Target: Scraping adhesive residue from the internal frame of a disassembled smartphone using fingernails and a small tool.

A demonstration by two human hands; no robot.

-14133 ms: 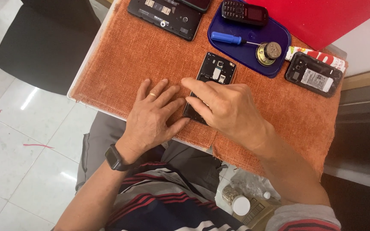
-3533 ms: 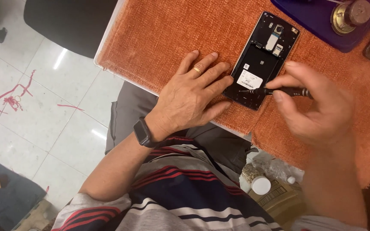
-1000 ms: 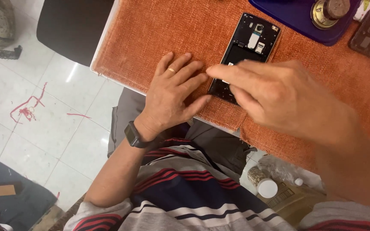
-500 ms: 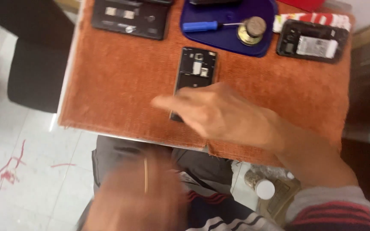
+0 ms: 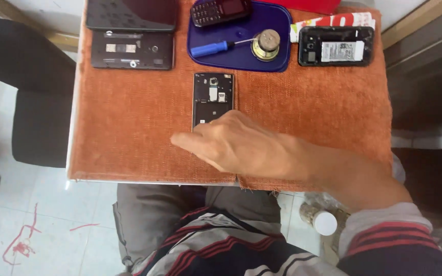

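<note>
The right hand (image 5: 236, 145) lies across the near end of an opened phone (image 5: 213, 97), a dark handset with its back cover off and its inner parts showing, which rests lengthwise on the orange cloth (image 5: 129, 133) near the middle of the table. The hand reaches in from the right with the fingers stretched leftward and loosely together; it covers the phone's near end and seems to press down on it, but whether anything is pinched under the palm I cannot tell. The left hand is out of view. To judge by this, the step in hand is work on the phone's bare back, steadying it or feeling along its near edge (no tool shows in the hand). Just beyond the phone's far end sits a blue tray (image 5: 282, 20) carrying a blue-handled screwdriver (image 5: 211, 49), a round metal part (image 5: 266, 43) at the tip of its shaft, and a small keypad phone (image 5: 220, 10). To the far right lies a second opened handset (image 5: 336, 46), its near edge just beside a red and white packet (image 5: 333, 21); to the far left a flat black device (image 5: 131, 49) with its back uncovered. A next move on the phone would call for a second point of hold, since the handset lies loose on the cloth and could slide, and the screwdriver is within easy reach beyond it.
</note>
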